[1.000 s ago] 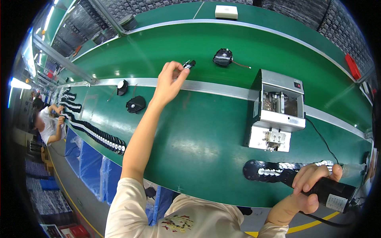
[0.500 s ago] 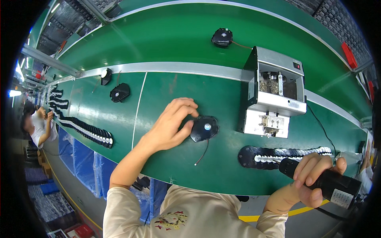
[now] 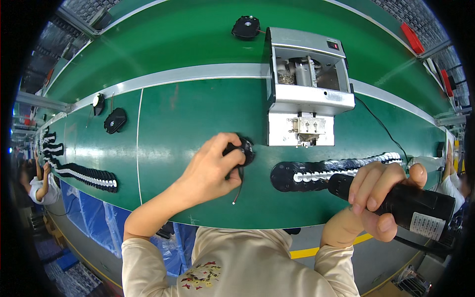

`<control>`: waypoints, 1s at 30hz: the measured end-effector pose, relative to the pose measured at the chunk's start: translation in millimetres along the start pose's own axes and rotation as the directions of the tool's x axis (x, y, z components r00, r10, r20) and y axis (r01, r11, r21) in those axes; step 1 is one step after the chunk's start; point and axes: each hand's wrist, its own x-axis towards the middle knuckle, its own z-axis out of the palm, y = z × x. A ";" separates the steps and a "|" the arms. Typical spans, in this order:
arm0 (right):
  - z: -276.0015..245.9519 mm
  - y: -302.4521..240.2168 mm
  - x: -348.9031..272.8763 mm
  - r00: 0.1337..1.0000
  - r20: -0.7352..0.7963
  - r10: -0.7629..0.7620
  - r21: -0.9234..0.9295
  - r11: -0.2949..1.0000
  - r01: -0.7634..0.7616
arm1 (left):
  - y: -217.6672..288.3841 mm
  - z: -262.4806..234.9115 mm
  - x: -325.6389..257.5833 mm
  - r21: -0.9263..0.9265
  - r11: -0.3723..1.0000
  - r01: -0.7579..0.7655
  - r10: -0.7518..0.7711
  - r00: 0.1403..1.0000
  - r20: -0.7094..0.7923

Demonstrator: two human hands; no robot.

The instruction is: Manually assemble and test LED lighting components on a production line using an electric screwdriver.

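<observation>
Over the green bench, a black round unit was pinched by curled fingers of the left hand; a black driver was enclosed by the right hand. Probably light and stiff, the unit was best held by its casing, off the wire.

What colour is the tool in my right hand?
Mostly black; the tool shows best in the head view.

A big green table has lots of things on it. A boxy silver machine stands toward the back, and its thin black cord runs over the table to the right. In front, a row of flat black parts lies overlapping. Far left are a long black-and-white row and two loose parts.
</observation>
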 end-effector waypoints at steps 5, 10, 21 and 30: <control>-3.1 -2.1 1.4 0.999 0.036 0.009 0.003 1.000 -0.009 | 9.3 27.5 0.8 -0.201 0.948 -0.246 0.254 0.967 0.015; -2.4 -3.3 0.0 0.999 0.038 0.025 -0.001 1.000 -0.025 | 19.7 42.3 9.8 -0.329 0.883 -0.336 0.376 0.925 0.062; -3.9 -0.3 3.7 0.995 0.095 0.027 0.000 1.000 -0.028 | 21.5 49.8 15.7 -0.231 0.900 -0.369 0.399 0.912 0.098; 15.3 -0.1 10.2 0.996 -0.086 0.018 0.004 1.000 -0.018 | 22.1 52.4 16.1 -0.249 0.905 -0.344 0.379 0.919 0.107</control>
